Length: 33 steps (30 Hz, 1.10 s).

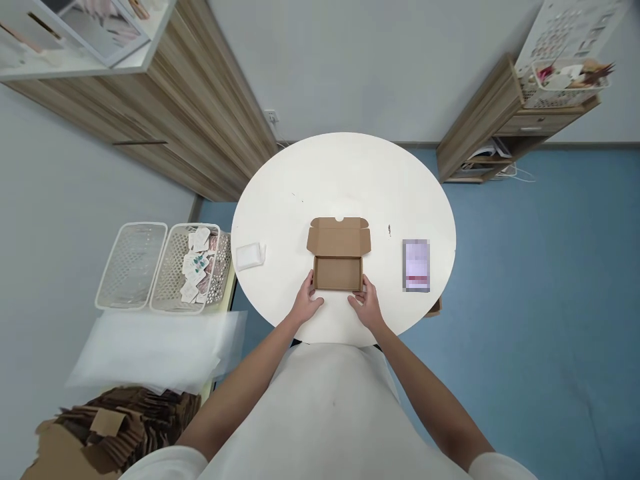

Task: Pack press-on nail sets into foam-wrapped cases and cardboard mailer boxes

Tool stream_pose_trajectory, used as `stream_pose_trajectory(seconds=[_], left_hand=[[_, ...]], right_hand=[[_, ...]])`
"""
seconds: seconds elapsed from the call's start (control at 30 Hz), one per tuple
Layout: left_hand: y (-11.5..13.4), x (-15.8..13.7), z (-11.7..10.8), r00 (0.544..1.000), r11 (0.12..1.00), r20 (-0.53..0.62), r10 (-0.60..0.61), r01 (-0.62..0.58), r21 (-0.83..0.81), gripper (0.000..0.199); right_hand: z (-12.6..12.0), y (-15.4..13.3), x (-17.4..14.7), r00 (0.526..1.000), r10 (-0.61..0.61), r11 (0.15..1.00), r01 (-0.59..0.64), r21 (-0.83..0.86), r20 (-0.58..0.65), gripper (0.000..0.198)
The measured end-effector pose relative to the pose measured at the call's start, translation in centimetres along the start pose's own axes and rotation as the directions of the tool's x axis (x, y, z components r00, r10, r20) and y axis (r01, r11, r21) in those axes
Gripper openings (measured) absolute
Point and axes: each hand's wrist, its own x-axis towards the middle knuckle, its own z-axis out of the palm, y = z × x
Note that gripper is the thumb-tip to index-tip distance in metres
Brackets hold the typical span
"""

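Note:
A small brown cardboard box sits on the white round table, its lid raised and leaning away from me. Nothing shows inside it. My left hand holds the box's near left corner, fingers along the side and thumb apart from it. At the near right corner, my right hand grips in the same way, its fingertips partly hidden by the box. Left of the box lies a white wrapped packet. On the right is a phone-like rectangle with a pixelated, pale purple face.
White baskets stand left of the table, one holding several small cards. Below them lie translucent sheets and stacked brown cardboard. A wooden cabinet rises at left, a shelf unit at right.

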Motion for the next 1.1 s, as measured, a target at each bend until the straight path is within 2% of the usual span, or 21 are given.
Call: stream_pose_trajectory(seconds=[0.33,0.4,0.47,0.57,0.63,0.7,0.77,0.87,0.93,1.0,1.1], left_hand=[[-0.2,-0.3,0.2,1.000,0.999,-0.001,0.025,-0.025,-0.048,0.090],[-0.3,-0.5,0.2,1.000,0.999,0.007,0.025,-0.024,-0.045,0.091],[-0.5,-0.7,0.1,1.000,0.999,0.015,0.022,-0.022,-0.029,0.091],[-0.9,-1.1,-0.8,1.000,1.000,0.007,0.027,-0.027,-0.005,0.087],[-1.5,-1.4,-1.9,0.998,1.000,-0.061,0.017,-0.017,0.009,0.079],[-2.2,-1.7,-3.7,0.981,1.000,-0.194,-0.019,0.023,0.018,0.067],[-3.1,-1.8,-6.0,0.927,0.997,-0.367,-0.074,0.078,-0.003,0.056],[-4.6,-1.6,-9.9,0.788,0.986,-0.592,-0.166,0.140,-0.090,0.049],[-5.6,-1.2,-12.5,0.719,0.974,-0.658,-0.225,0.166,-0.151,0.049],[-6.3,-0.5,-14.6,0.702,0.964,-0.660,-0.267,0.185,-0.192,0.051],[-6.8,0.8,-16.9,0.733,0.960,-0.621,-0.277,0.186,-0.209,0.055]], right_hand=[[-0.1,0.3,0.0,0.999,-0.033,0.998,0.033,-0.060,0.000,0.077],[-0.2,0.0,-0.3,0.999,-0.018,0.996,0.015,-0.085,-0.035,0.077],[-0.2,-0.4,-0.7,0.992,-0.034,0.990,0.016,-0.140,-0.122,0.075],[0.0,-1.4,-1.5,0.951,-0.168,0.962,0.101,-0.253,-0.259,0.071],[0.9,-2.4,-1.7,0.918,-0.287,0.931,0.200,-0.304,-0.275,0.068],[2.6,-3.7,-1.7,0.902,-0.368,0.901,0.285,-0.328,-0.226,0.062],[5.0,-5.1,-1.4,0.913,-0.389,0.883,0.330,-0.335,-0.126,0.052],[9.5,-6.7,-0.5,0.955,-0.294,0.903,0.290,-0.318,0.037,0.037],[12.6,-7.4,0.4,0.980,-0.173,0.932,0.195,-0.304,0.099,0.034],[15.4,-7.7,1.5,0.991,-0.043,0.950,0.080,-0.300,0.129,0.036],[18.7,-8.1,3.6,0.984,0.095,0.952,-0.046,-0.301,0.150,0.044]])
